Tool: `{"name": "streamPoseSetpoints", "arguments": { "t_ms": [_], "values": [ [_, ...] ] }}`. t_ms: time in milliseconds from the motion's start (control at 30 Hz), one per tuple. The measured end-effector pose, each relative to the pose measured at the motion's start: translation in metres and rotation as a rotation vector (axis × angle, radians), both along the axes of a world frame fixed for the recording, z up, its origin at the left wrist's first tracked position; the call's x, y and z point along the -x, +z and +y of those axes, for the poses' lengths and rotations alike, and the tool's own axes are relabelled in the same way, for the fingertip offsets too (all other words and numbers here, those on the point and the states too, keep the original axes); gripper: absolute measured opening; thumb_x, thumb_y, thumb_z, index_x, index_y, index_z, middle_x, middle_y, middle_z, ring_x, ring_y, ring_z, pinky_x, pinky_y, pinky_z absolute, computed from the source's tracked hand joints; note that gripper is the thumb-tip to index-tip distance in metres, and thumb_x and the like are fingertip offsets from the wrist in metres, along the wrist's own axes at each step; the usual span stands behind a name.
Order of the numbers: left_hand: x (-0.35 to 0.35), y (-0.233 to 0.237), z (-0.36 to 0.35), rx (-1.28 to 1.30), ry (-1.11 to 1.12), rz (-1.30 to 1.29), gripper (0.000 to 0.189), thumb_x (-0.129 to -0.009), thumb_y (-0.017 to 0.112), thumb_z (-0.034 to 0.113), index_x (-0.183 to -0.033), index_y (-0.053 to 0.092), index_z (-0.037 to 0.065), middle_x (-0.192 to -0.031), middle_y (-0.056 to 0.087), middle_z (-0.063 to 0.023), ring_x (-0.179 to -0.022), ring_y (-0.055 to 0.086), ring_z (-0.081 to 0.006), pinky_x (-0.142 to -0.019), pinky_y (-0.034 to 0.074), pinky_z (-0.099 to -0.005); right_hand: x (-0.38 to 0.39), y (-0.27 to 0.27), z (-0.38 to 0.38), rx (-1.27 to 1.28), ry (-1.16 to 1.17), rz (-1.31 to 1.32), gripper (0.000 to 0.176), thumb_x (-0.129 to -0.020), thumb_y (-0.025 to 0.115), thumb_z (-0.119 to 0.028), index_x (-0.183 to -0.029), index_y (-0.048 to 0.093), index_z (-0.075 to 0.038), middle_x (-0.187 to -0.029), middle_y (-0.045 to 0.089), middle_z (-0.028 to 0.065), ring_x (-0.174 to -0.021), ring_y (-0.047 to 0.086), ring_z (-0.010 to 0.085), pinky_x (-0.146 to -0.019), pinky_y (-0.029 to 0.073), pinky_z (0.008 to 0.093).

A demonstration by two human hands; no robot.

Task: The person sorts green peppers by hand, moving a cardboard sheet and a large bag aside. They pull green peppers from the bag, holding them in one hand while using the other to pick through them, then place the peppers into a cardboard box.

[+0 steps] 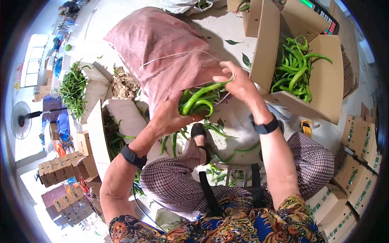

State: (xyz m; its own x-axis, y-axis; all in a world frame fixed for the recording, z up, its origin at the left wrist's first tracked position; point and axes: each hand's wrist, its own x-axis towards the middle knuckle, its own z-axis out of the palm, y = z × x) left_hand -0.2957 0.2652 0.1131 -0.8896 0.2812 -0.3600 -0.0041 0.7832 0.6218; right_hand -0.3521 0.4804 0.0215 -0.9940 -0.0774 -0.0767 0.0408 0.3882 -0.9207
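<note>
My left hand (pixel 171 115) is closed around a bunch of long green chili peppers (pixel 198 98), at the mouth of a pink woven sack (pixel 162 52). My right hand (pixel 237 83) is at the other end of the bunch. Its fingers are apart and bent, and the stem end of one long pepper overlaps them. Whether they touch that stem is hard to tell. The sack lies on its side, bulging, with a pale cord across it. More peppers and leaves lie on the floor below my hands.
An open cardboard box (pixel 328 77) of green peppers stands at right, near a scale with a lit display (pixel 307 3). Another box (pixel 99 129) with peppers is at left, beyond it a heap of peppers (pixel 74 90). Cartons (pixel 358 137) are stacked right; a fan (pixel 22 120) stands far left.
</note>
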Motion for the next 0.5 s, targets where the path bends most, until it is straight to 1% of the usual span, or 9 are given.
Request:
{"name": "streamPoseSetpoints", "arguments": {
  "t_ms": [33, 100, 133, 200, 267, 333, 400, 467, 500],
  "values": [
    [-0.004, 0.010, -0.005, 0.014, 0.007, 0.013, 0.069, -0.071, 0.078, 0.029, -0.125, 0.049, -0.003, -0.094, 0.067, -0.0187, -0.083, 0.068, -0.0265, -0.073, 0.052, -0.0362, -0.001, 0.014, 0.003, 0.043, 0.055, -0.096, 0.049, -0.082, 0.070, -0.030, -0.119, 0.058, 0.000, -0.111, 0.064, 0.0196, -0.097, 0.064, 0.0272, -0.085, 0.049, 0.0367],
    [-0.008, 0.028, -0.013, -0.248, 0.031, -0.344, 0.067, -0.072, 0.073, 0.016, -0.131, 0.045, 0.000, -0.110, 0.063, -0.0114, -0.098, 0.061, -0.0188, -0.083, 0.049, -0.0319, -0.009, 0.006, 0.006, 0.086, 0.108, -0.063, 0.053, -0.082, 0.069, -0.030, -0.123, 0.055, 0.000, -0.116, 0.062, 0.0203, -0.101, 0.062, 0.0258, -0.086, 0.049, 0.0366],
    [-0.019, 0.047, -0.004, -0.432, 0.157, -0.329, 0.065, -0.070, 0.070, 0.012, -0.129, 0.047, -0.003, -0.109, 0.063, -0.0091, -0.095, 0.060, -0.0190, -0.085, 0.047, -0.0303, -0.015, 0.010, 0.006, 0.116, 0.156, -0.044, 0.057, -0.083, 0.069, -0.031, -0.128, 0.051, 0.000, -0.120, 0.059, 0.0209, -0.105, 0.061, 0.0244, -0.088, 0.048, 0.0364],
    [-0.032, 0.092, 0.006, -0.377, 0.304, -0.413, 0.062, -0.069, 0.069, 0.014, -0.125, 0.050, -0.005, -0.107, 0.063, -0.0100, -0.093, 0.060, -0.0184, -0.086, 0.046, -0.0290, -0.035, 0.016, 0.007, 0.247, 0.122, -0.152, 0.059, -0.087, 0.062, -0.041, -0.128, 0.051, 0.000, -0.125, 0.058, 0.0182, -0.112, 0.056, 0.0208, -0.087, 0.047, 0.0341],
    [-0.052, 0.104, -0.001, -0.416, 0.350, -0.399, 0.059, -0.068, 0.067, 0.018, -0.120, 0.054, -0.006, -0.103, 0.063, -0.0103, -0.089, 0.061, -0.0179, -0.082, 0.048, -0.0277, -0.052, 0.014, 0.016, 0.769, -0.114, -0.328, 0.063, -0.090, 0.052, -0.052, -0.125, 0.054, 0.000, -0.123, 0.059, 0.0145, -0.113, 0.055, 0.0199, -0.083, 0.046, 0.0318],
    [-0.070, 0.112, -0.005, -0.514, 0.417, -0.483, 0.057, -0.068, 0.065, 0.020, -0.118, 0.054, -0.006, -0.098, 0.063, -0.0107, -0.084, 0.062, -0.0184, -0.076, 0.050, -0.0262, -0.064, 0.021, 0.031, 0.696, -0.087, -0.322, 0.070, -0.091, 0.045, -0.060, -0.130, 0.050, -0.001, -0.124, 0.059, 0.0126, -0.112, 0.054, 0.0194, -0.082, 0.044, 0.0296],
    [-0.095, 0.114, -0.001, -0.661, 0.478, -0.450, 0.050, -0.072, 0.062, 0.015, -0.116, 0.054, -0.007, -0.093, 0.064, -0.0110, -0.077, 0.061, -0.0157, -0.072, 0.051, -0.0268, -0.076, 0.025, 0.040, 0.877, -0.178, -0.337, 0.072, -0.091, 0.046, -0.059, -0.133, 0.046, -0.001, -0.125, 0.058, 0.0129, -0.108, 0.055, 0.0187, -0.084, 0.044, 0.0300],
    [-0.120, 0.110, -0.003, -0.947, 0.627, -0.394, 0.049, -0.071, 0.064, 0.017, -0.112, 0.055, -0.008, -0.093, 0.063, -0.0143, -0.074, 0.063, -0.0202, -0.070, 0.054, -0.0304, -0.085, 0.028, 0.050, 1.070, -0.080, -0.427, 0.069, -0.090, 0.051, -0.058, -0.129, 0.049, -0.002, -0.121, 0.060, 0.0101, -0.103, 0.057, 0.0157, -0.084, 0.044, 0.0283],
    [-0.128, 0.107, 0.001, -1.104, 0.691, -0.356, 0.048, -0.069, 0.065, 0.017, -0.109, 0.055, -0.008, -0.092, 0.063, -0.0175, -0.073, 0.064, -0.0243, -0.068, 0.056, -0.0347, -0.092, 0.030, 0.048, 1.031, -0.057, -0.420, 0.067, -0.089, 0.053, -0.057, -0.127, 0.052, -0.002, -0.118, 0.062, 0.0093, -0.102, 0.058, 0.0153, -0.084, 0.045, 0.0279]
  ]
}}
